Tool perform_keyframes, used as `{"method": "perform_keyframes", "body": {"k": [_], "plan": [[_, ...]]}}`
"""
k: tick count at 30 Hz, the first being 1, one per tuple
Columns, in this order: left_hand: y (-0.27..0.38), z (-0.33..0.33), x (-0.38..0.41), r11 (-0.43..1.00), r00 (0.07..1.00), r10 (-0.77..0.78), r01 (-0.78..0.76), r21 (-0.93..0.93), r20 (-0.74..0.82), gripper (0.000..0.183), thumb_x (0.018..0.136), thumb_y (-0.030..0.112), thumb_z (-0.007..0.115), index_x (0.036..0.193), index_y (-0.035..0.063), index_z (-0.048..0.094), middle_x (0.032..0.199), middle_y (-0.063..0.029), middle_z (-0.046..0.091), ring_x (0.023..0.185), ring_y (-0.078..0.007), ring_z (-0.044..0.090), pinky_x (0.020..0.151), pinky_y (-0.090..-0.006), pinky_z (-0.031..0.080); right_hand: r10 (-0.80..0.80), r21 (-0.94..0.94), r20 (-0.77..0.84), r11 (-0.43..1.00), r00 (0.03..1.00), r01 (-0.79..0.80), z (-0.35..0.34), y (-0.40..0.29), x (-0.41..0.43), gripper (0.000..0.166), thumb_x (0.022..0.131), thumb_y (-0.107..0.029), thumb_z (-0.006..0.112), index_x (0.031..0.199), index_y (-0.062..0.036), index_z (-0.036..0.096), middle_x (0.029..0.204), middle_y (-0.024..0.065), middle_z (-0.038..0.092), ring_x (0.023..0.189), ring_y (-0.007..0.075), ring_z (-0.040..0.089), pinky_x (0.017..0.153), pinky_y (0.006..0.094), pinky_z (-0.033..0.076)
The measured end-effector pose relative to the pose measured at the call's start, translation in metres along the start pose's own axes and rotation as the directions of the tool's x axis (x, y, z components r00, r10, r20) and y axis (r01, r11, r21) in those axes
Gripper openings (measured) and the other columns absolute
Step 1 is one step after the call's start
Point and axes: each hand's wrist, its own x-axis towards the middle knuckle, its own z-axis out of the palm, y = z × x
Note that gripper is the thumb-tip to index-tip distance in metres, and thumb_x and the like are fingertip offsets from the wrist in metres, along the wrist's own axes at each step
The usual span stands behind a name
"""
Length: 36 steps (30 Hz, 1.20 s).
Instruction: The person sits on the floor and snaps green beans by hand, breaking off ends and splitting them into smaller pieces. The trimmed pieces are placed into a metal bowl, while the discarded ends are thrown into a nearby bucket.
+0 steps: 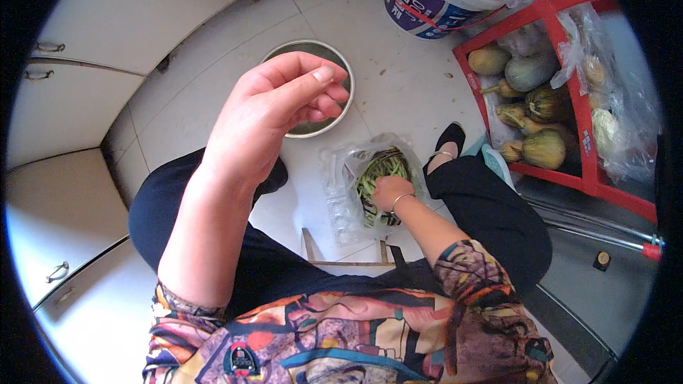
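Note:
My left hand (pixel 277 98) is raised in front of a round metal basin (pixel 349 104) on the floor, hiding much of it. Its thumb rests against the curled fingers, and nothing shows between them. Down in an opened clear plastic bag (pixel 339 200), my right hand (pixel 393 192) is curled onto long green beans (pixel 397 160); its fingertips are partly hidden among them. Some of the beans look dark purple. The bag lies on the floor between my feet, its edges spread around the heap.
A bucket (pixel 424 0) with plant scraps stands at the far right. Beside it, a red-framed rack (pixel 573 117) holds several squashes (pixel 544 149) and plastic bags (pixel 613 133). Pale cabinets (pixel 80 85) line the left. Metal poles (pixel 597 229) lie at the right.

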Motion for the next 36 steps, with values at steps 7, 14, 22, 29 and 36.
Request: {"method": "perform_keyframes", "body": {"k": [7,14,22,29,36], "plan": [[0.004,0.007,-0.006,0.999,0.998,0.042,-0.043,0.011,0.051,0.022,0.092,0.019,0.053,0.102,-0.0005,0.059,0.087,-0.0058,0.064,0.073,-0.0071,0.059,0.071,-0.0198,0.048,-0.269,-0.096,-0.017,0.959,0.963,0.266,-0.075,0.011,-0.068,0.021,0.076,-0.026,0.058,0.084,-0.0075,0.064,0.081,0.0133,0.065,0.079,0.0321,0.062,0.071,0.0414,0.049],[-0.003,0.016,-0.007,0.997,0.995,0.04,-0.046,0.061,0.092,0.021,0.091,0.018,0.053,0.101,0.0005,0.06,0.086,-0.0043,0.064,0.074,-0.0068,0.058,0.073,-0.0206,0.048,-0.453,0.39,0.003,0.821,0.892,0.416,-0.123,0.033,-0.112,0.013,0.082,-0.017,0.064,0.087,-0.0043,0.063,0.067,-0.0027,0.056,0.063,0.006,0.049,0.059,0.0234,0.042],[-0.005,0.028,-0.008,0.989,0.99,0.014,-0.034,0.141,0.137,0.022,0.09,0.019,0.054,0.1,0.0007,0.06,0.086,-0.0023,0.062,0.076,-0.0074,0.056,0.073,-0.0208,0.047,-0.399,0.669,-0.09,0.655,0.913,0.352,-0.152,0.05,-0.145,0.012,0.086,-0.015,0.061,0.087,-0.0031,0.062,0.071,-0.0034,0.057,0.064,0.0051,0.051,0.058,0.0214,0.043],[-0.008,0.032,-0.007,0.986,0.988,0.014,-0.04,0.163,0.155,0.022,0.09,0.019,0.054,0.101,0.0007,0.06,0.086,-0.0027,0.062,0.076,-0.0073,0.056,0.073,-0.0207,0.046,-0.399,0.724,-0.206,0.552,0.894,0.414,-0.167,0.053,-0.192,0.012,0.087,-0.015,0.06,0.089,-0.0027,0.061,0.075,-0.0023,0.057,0.066,0.0052,0.051,0.06,0.0206,0.044],[-0.01,0.043,-0.011,0.974,0.975,-0.009,-0.042,0.224,0.22,0.026,0.088,0.021,0.058,0.102,0.0,0.06,0.088,-0.0044,0.063,0.077,-0.0085,0.057,0.073,-0.0216,0.046,-0.348,0.786,-0.393,0.353,0.851,0.508,-0.179,0.059,-0.237,0.012,0.082,-0.012,0.062,0.084,0.0002,0.059,0.075,0.0024,0.058,0.063,0.0077,0.055,0.057,0.0205,0.047]]}}
